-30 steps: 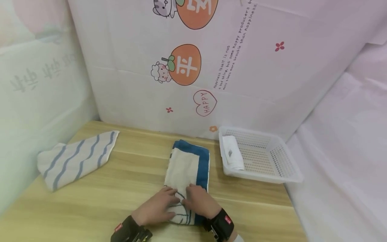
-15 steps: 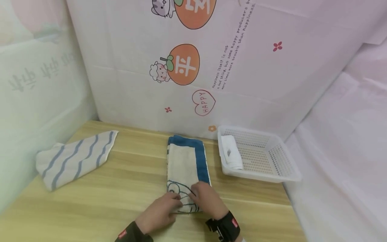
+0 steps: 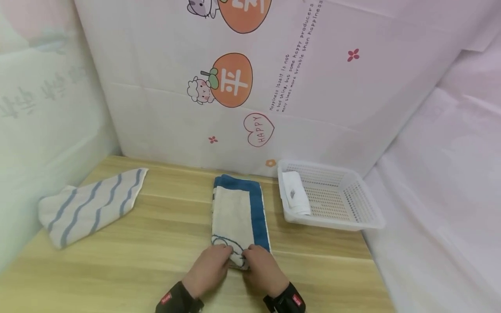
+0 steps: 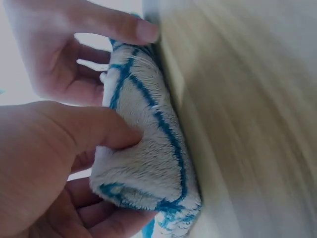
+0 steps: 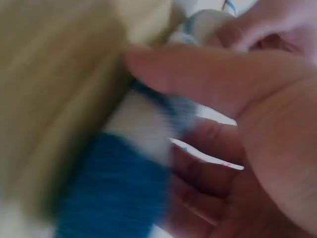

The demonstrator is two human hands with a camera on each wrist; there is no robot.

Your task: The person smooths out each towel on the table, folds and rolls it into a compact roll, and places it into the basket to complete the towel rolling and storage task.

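Note:
A cream towel (image 3: 232,211) with a blue border and dark line drawing lies lengthwise on the wooden table, its near end rolled up. My left hand (image 3: 209,267) grips the left side of the roll, thumb on the near face and fingers over the far side. At the roll's right side my right hand (image 3: 264,267) holds it the same way. The left wrist view shows the coiled end of the rolled part (image 4: 143,148) beside the left thumb. In the blurred right wrist view, the towel's blue border (image 5: 114,183) shows beside the right fingers.
A white plastic basket (image 3: 332,224) stands at the back right, with a rolled white towel (image 3: 296,193) along its left wall. To the left lies a white towel with blue wavy stripes (image 3: 94,206). Printed cloth walls (image 3: 313,139) enclose the table (image 3: 156,243) at the back and sides.
The near end of the cream towel has been rolled further away from me, shortening the flat part. Both hands have drawn in around the roll. The head view has shifted slightly.

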